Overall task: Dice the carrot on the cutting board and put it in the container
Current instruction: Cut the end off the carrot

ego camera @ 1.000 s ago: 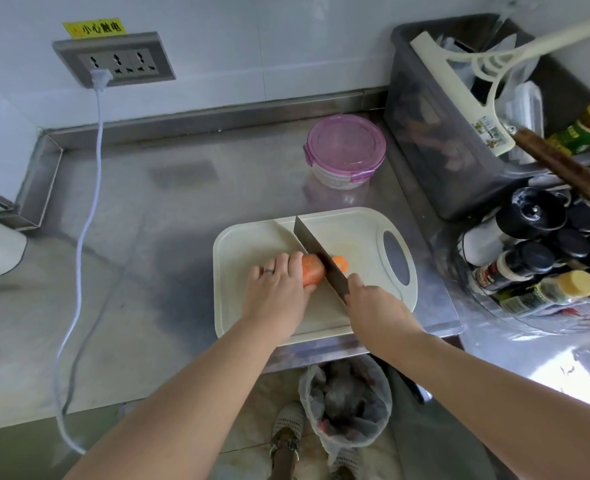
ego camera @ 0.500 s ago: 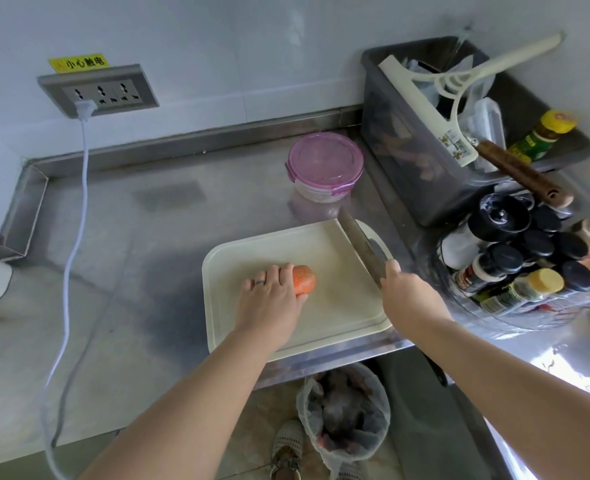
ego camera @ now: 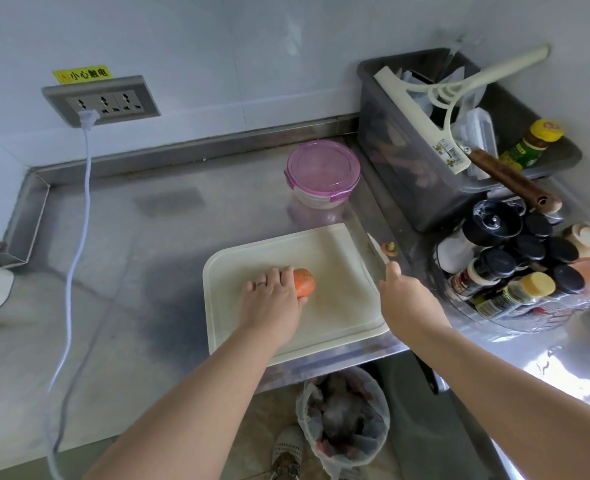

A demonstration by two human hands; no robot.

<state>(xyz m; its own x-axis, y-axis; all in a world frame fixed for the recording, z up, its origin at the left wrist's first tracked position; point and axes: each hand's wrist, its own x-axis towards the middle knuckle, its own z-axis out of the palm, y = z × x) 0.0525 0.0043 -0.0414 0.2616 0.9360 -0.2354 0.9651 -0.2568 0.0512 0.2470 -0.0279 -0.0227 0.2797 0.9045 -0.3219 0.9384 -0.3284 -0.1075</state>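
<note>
An orange carrot (ego camera: pixel 304 281) lies on the cream cutting board (ego camera: pixel 342 306), its cut end facing right. My left hand (ego camera: pixel 272 299) rests over its left part and holds it down. Over the board's right edge, my right hand (ego camera: pixel 402 292) grips a knife (ego camera: pixel 378 249) whose blade shows nearly edge-on, pointing away from me. A small cut-off carrot end (ego camera: pixel 389 247) lies on the steel counter just right of the blade. The round container with a pink lid (ego camera: pixel 323 171) stands behind the board, lid closed.
A grey bin (ego camera: pixel 400 174) of utensils and a tray of spice bottles (ego camera: pixel 515 271) crowd the right side. A white cable (ego camera: pixel 79 237) hangs from the wall socket (ego camera: pixel 101 102) on the left. A lined waste bin (ego camera: pixel 343 417) stands on the floor below the counter edge.
The knife has left the carrot and swung to the board's right edge. The cut-off end piece now lies on the counter right of the board. My left hand stayed on the carrot.
</note>
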